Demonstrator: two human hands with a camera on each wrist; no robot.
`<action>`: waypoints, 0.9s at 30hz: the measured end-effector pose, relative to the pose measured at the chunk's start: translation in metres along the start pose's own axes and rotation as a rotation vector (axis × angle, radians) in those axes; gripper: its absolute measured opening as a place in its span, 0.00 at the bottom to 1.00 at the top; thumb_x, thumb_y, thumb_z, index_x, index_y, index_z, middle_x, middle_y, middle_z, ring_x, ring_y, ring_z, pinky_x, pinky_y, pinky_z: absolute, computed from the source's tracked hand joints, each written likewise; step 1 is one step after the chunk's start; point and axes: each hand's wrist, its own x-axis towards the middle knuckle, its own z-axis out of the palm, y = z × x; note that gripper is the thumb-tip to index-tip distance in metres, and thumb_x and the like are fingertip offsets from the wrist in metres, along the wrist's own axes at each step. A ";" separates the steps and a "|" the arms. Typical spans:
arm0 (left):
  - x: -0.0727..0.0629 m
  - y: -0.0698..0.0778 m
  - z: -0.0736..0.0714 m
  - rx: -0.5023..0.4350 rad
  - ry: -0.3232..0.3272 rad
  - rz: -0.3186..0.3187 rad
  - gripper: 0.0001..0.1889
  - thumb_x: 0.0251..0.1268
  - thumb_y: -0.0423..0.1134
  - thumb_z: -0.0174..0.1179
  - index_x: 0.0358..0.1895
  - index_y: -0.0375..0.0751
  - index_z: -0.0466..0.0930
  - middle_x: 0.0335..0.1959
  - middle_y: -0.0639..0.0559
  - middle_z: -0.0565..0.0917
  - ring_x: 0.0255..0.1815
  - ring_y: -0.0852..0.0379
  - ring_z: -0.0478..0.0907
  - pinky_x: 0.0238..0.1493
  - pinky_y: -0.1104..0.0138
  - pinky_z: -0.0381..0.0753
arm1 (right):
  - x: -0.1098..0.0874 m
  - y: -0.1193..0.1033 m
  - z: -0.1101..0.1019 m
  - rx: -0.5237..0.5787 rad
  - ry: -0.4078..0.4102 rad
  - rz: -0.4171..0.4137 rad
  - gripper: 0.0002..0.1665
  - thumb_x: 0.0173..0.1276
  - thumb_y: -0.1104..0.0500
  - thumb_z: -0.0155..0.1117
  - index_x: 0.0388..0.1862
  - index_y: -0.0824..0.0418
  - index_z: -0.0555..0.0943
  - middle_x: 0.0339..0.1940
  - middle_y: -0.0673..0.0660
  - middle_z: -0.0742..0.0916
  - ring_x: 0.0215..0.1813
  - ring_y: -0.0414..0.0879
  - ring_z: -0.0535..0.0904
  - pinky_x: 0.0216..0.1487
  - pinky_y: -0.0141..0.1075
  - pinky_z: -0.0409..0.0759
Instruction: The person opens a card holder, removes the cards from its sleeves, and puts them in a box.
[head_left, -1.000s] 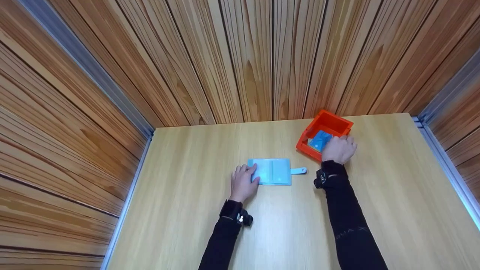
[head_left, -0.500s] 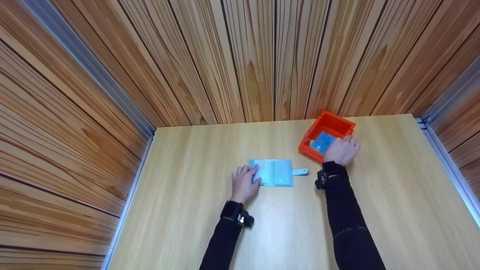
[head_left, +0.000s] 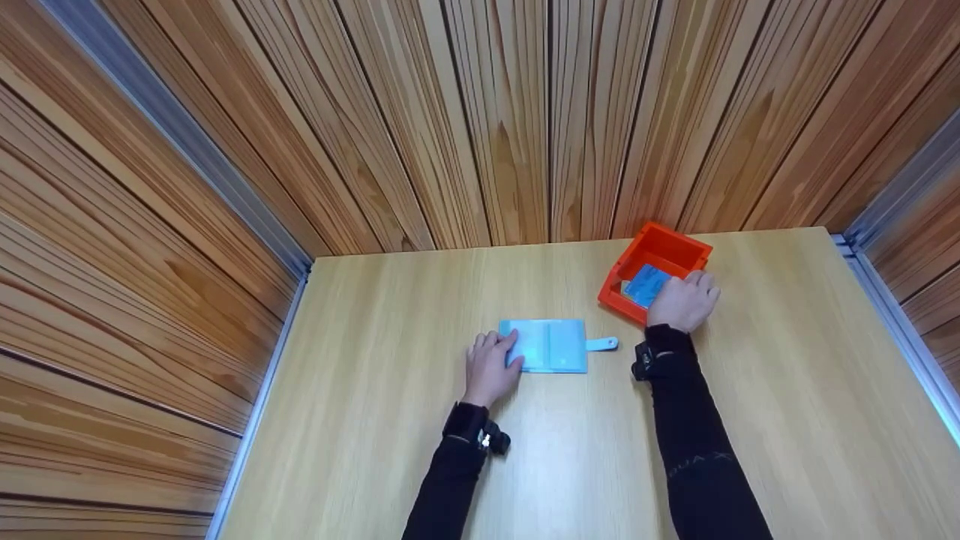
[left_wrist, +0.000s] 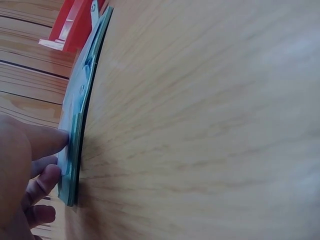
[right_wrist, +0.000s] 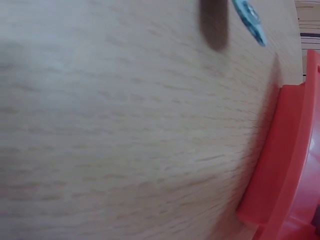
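Observation:
In the head view a light-blue card wallet [head_left: 549, 346] lies unfolded on the table, its snap strap [head_left: 602, 344] pointing right. My left hand [head_left: 490, 367] rests on the wallet's left side, thumb and fingers touching it. The left wrist view shows the thumb [left_wrist: 47, 141] against the wallet's face. At the back right, my right hand [head_left: 683, 301] reaches over the near right wall of a red bin [head_left: 626, 264]. Blue cards [head_left: 646, 285] lie in the bin beside that hand. Its fingertips are hidden, and the right wrist view does not show them.
The wooden table [head_left: 360, 390] ends at a plank wall [head_left: 495, 150] just behind the bin. Metal rails [head_left: 259, 390] run along its sides. A small yellowish piece [head_left: 625, 286] shows beside the blue cards in the bin.
The blue cards in the bin look flatter and a little differently placed than a second ago. Both hands and the wallet stay nearly where they were; the head view has shifted slightly.

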 end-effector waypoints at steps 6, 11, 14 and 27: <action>-0.001 0.000 0.000 0.008 0.006 0.005 0.28 0.71 0.48 0.63 0.73 0.48 0.75 0.54 0.50 0.81 0.53 0.52 0.71 0.54 0.58 0.67 | -0.002 0.001 0.000 -0.005 0.012 -0.008 0.19 0.78 0.64 0.50 0.51 0.77 0.84 0.55 0.74 0.77 0.57 0.64 0.66 0.59 0.53 0.67; -0.001 0.001 0.000 0.000 -0.003 -0.001 0.28 0.72 0.48 0.63 0.73 0.48 0.75 0.53 0.50 0.81 0.52 0.52 0.70 0.55 0.58 0.67 | -0.002 0.001 0.000 -0.011 0.008 -0.014 0.20 0.78 0.63 0.52 0.51 0.77 0.84 0.56 0.74 0.78 0.57 0.65 0.67 0.58 0.53 0.67; -0.001 0.002 -0.002 -0.013 -0.013 -0.009 0.28 0.72 0.48 0.63 0.73 0.48 0.74 0.53 0.51 0.80 0.52 0.53 0.70 0.55 0.59 0.66 | -0.001 0.002 -0.002 -0.002 0.005 -0.011 0.22 0.78 0.57 0.56 0.51 0.76 0.85 0.58 0.74 0.78 0.58 0.65 0.67 0.59 0.53 0.67; 0.000 0.002 0.000 -0.019 -0.013 -0.020 0.28 0.73 0.48 0.63 0.74 0.48 0.73 0.52 0.51 0.80 0.52 0.53 0.69 0.55 0.58 0.67 | -0.011 -0.004 -0.018 0.183 0.103 -0.144 0.25 0.77 0.49 0.60 0.50 0.72 0.86 0.48 0.72 0.82 0.52 0.66 0.75 0.55 0.55 0.74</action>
